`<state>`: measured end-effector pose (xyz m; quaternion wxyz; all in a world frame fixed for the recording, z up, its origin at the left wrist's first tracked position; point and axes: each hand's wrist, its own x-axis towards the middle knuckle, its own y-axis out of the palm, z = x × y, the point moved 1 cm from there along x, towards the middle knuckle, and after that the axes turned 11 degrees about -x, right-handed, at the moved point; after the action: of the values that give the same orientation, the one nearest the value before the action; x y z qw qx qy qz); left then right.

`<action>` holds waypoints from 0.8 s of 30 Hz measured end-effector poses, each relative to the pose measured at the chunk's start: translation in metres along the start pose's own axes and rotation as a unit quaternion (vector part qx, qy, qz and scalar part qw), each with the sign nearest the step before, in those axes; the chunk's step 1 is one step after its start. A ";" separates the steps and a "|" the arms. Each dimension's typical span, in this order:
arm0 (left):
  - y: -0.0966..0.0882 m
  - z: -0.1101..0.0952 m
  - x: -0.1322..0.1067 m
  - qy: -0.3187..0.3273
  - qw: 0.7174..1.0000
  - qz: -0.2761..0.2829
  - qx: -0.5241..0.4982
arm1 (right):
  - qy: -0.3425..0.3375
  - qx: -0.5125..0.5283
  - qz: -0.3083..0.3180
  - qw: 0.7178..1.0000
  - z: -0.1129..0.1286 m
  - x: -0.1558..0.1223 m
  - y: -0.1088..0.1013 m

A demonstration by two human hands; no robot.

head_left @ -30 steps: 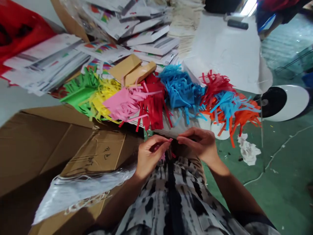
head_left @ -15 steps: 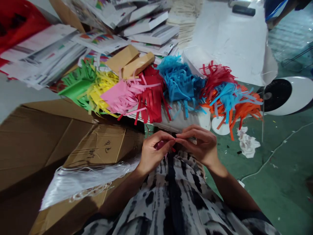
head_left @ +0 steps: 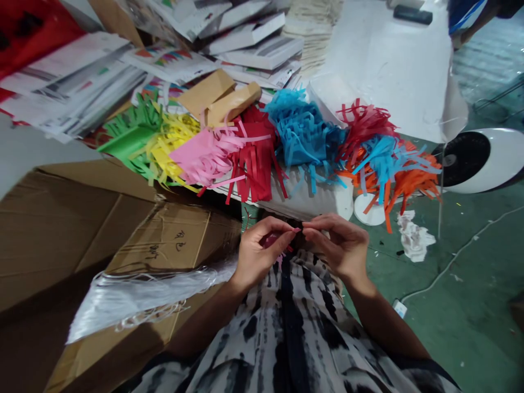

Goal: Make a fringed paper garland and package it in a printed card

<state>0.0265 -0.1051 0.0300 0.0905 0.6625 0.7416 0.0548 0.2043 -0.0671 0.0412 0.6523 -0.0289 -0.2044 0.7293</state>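
Pink paper sliver (head_left: pixel 295 230) pinched firmly for control in my left hand (head_left: pixel 260 254), my half-curled right hand (head_left: pixel 339 245) just beside it, its hold unclear, below the red paper fringe (head_left: pixel 251 164).

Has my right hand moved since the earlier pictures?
Yes, slightly: the right hand sits a little farther below the red paper fringe.

Open cardboard box (head_left: pixel 61 229) at left — printed leaflets (head_left: pixel 69 82) piled beyond, crumpled tissue (head_left: pixel 413 237) on green floor (head_left: pixel 462 273).

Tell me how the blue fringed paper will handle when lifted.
The blue fringed paper will probably feel very light and floppy, since its thin strips curl and droop loosely. They also look apt to tangle, already lying crumpled together.
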 end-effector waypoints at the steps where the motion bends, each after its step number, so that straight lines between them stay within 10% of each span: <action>1: 0.000 0.000 0.000 0.014 1.000 0.005 0.009 | -0.021 -0.021 0.000 1.000 0.000 0.000 0.000; 13: -0.001 0.008 0.001 0.048 0.998 0.013 0.038 | -0.103 -0.131 0.069 0.984 -0.005 0.000 0.002; 24: 0.004 0.012 0.000 0.009 0.999 -0.026 -0.037 | 0.114 0.078 0.140 0.981 -0.014 -0.007 0.001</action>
<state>0.0330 -0.1048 0.0190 0.1092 0.6387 0.7568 0.0857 0.2086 -0.0701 0.0267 0.5634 -0.0888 -0.0651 0.8188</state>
